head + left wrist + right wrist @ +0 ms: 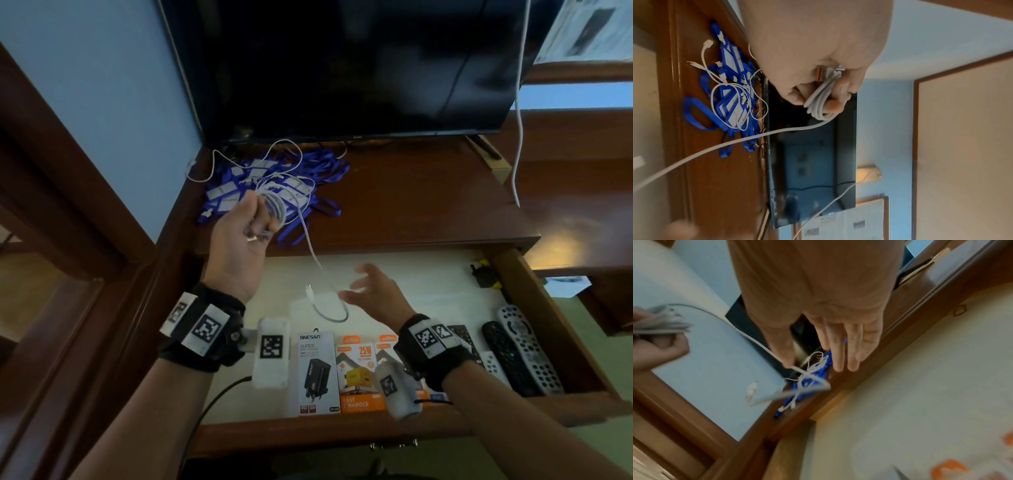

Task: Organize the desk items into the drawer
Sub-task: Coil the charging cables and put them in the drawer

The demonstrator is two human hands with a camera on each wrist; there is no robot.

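My left hand (pixel 262 221) is raised over the desk's left side and grips a coiled white charging cable (pixel 275 205) (pixel 822 100); its USB plug shows in the palm (pixel 819 75). The cable's free tail hangs down over the open drawer (pixel 548 329) and ends in a loop and connector (pixel 327 310). My right hand (pixel 361 282) (pixel 838 347) hovers above the drawer beside that tail, fingers straight and spread; the tail runs past its thumb. A heap of blue lanyards with badge holders (pixel 308 171) (pixel 725 100) lies on the desk, with a thin white cable (pixel 219 161) on top.
In the drawer's front row stand a black-and-white charger box (pixel 317 370) and orange charger boxes (pixel 359 373); several remotes (pixel 527 353) lie to the right, a black plug (pixel 484 274) at the back right. A dark monitor (pixel 342 68) stands behind the desk, and a white wire (pixel 519 137) hangs beside it.
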